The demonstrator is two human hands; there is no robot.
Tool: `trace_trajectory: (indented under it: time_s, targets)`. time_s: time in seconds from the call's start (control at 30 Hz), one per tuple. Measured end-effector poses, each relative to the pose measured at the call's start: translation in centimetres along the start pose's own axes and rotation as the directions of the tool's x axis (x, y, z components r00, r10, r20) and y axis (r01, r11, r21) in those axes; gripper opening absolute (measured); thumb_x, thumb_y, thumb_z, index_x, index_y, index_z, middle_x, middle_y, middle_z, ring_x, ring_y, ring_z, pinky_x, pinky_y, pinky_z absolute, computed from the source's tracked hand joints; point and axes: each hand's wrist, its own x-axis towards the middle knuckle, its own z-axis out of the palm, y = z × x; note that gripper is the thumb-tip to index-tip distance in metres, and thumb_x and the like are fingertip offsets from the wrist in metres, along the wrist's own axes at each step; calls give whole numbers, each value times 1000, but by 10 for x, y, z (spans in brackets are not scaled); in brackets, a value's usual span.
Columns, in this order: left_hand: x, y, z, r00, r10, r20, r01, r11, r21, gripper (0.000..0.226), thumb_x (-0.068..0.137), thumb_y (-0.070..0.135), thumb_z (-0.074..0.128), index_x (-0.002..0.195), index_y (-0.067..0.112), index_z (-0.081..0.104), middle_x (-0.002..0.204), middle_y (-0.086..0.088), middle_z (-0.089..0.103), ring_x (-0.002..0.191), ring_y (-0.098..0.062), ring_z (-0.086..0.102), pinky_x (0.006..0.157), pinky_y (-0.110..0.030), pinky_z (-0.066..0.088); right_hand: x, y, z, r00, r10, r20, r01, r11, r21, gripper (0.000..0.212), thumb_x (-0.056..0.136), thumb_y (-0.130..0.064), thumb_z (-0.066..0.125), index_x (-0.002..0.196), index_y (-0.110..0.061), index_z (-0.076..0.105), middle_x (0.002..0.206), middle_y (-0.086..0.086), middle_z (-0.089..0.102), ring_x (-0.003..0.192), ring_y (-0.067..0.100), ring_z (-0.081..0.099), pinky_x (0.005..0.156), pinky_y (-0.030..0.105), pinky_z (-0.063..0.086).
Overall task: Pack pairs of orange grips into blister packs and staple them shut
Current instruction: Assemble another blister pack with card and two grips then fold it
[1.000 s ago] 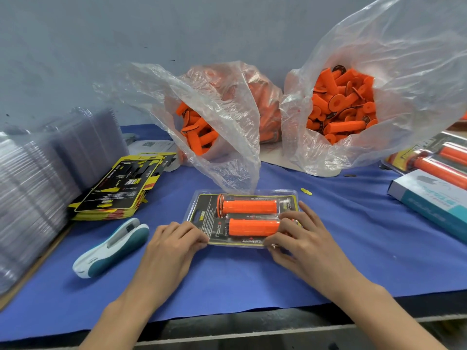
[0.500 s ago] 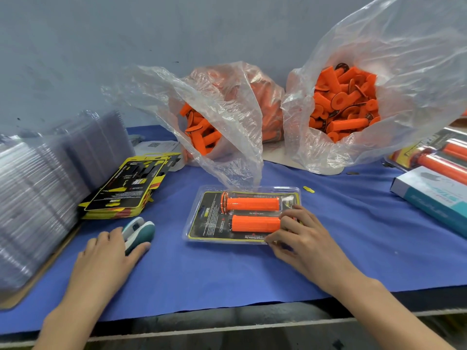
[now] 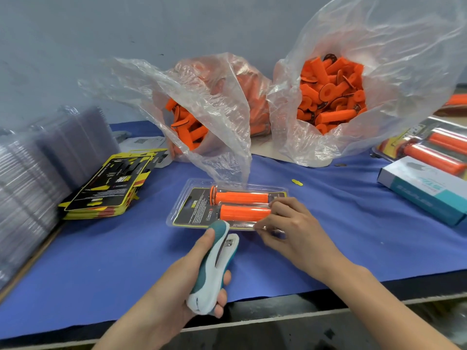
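A clear blister pack point(image 3: 194, 205) with a black-and-yellow card lies flat on the blue cloth, holding two orange grips point(image 3: 241, 198) side by side. My left hand point(image 3: 187, 279) grips a white-and-teal stapler point(image 3: 214, 263), whose nose points at the pack's near edge. My right hand point(image 3: 290, 228) pinches the pack's near right edge and rests on its right end, hiding that end.
Two open plastic bags of loose orange grips point(image 3: 331, 92) point(image 3: 187, 130) stand behind the pack. A stack of printed cards point(image 3: 111, 188) and piles of empty clear blisters point(image 3: 27, 188) lie at the left. A teal-and-white box point(image 3: 424, 188) and packed blisters point(image 3: 439, 150) sit at the right.
My left hand left the pack, reached left to the stapler, picked it up and brought it to the pack's near edge. My right hand stayed on the pack's right end.
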Motion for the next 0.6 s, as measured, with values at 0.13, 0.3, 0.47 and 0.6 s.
trace_trajectory:
  time_s: [0.13,0.3,0.47,0.6]
  targets:
    - [6,3,15,996,47,-76,-43,997,63,69,75,69,61,102,7,67,72,-14,59,51,-26,54,46,-31,48,-1,0,0,1000,-22,6,22,999,-26,6,82,-19,73,86,-20,76,82,-3,64,95,30,62,86,41,53]
    - [18,4,20,997,50,-50,-44,993,110,72,76,69,63,105,3,65,76,-16,64,56,-29,58,52,-33,52,-3,1,5,998,-67,20,68,994,-82,12,88,-28,62,88,-24,75,88,-4,66,100,26,61,89,39,50]
    - [25,8,25,998,60,-27,-57,993,99,67,78,64,65,107,4,66,79,-17,66,58,-29,61,52,-32,52,-4,3,9,996,-89,-14,87,990,-109,6,88,-26,68,87,-25,74,86,-5,65,98,26,61,88,40,50]
    - [31,9,29,999,43,2,-43,995,91,61,84,60,62,114,7,64,82,-17,66,60,-27,60,51,-31,50,-4,4,9,995,-97,-7,96,990,-101,7,89,-26,66,88,-26,73,87,-5,63,99,25,59,88,39,50]
